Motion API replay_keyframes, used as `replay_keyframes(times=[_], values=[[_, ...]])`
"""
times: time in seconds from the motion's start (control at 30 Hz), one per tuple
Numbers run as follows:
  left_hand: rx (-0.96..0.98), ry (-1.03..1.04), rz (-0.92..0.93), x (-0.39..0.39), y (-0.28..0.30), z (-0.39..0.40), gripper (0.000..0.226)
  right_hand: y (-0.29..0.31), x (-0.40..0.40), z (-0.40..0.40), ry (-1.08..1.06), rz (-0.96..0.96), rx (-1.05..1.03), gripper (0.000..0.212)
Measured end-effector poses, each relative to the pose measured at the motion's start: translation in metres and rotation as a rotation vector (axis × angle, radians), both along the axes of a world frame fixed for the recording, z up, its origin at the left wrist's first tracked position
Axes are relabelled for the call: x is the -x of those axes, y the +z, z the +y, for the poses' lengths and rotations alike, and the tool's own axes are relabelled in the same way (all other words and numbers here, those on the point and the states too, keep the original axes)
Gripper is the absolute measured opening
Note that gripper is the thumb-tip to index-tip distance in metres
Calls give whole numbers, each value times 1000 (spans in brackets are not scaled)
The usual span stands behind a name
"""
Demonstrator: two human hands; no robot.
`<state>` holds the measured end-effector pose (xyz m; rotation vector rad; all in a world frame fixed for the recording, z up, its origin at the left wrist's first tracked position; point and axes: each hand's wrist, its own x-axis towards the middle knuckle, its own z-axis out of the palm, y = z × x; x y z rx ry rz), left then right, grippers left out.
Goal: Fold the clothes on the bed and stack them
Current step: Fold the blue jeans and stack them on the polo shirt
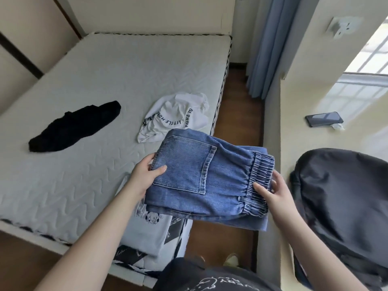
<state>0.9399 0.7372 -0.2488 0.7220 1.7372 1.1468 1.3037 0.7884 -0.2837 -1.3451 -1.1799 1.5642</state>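
Observation:
Folded blue jeans point(212, 177) are held in the air over the bed's near right corner. My left hand point(147, 175) grips their left edge, thumb on top by the back pocket. My right hand point(273, 194) grips the elastic waistband on the right. Under the jeans a folded white printed shirt point(147, 232) lies on the mattress corner. A crumpled white T-shirt with black lettering point(176, 116) lies unfolded further back. A black garment point(75, 127) lies spread out on the left of the mattress point(84, 80).
A cream ledge point(315, 101) runs along the right, with a dark phone point(324, 122) and a black bag point(344, 206) on it. A strip of brown floor point(237, 114) separates bed and ledge. Blue curtain point(270, 45) hangs at the back.

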Motion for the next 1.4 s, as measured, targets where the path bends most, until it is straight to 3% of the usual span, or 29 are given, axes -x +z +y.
replay_keyframes(times=[0.4,0.8,1.1,1.4], values=[[47,103,81,76,-35,38,44,-23,83,97,143,-54,53,57],[199,43,186,220,-90,146,67,-70,215,193,154,-117,208,61],[310,38,286,256,-153,204,52,-150,276,239,119,-97,480,64],[440,-36,324,293,-239,224,54,-230,311,248,59,-127,685,70]])
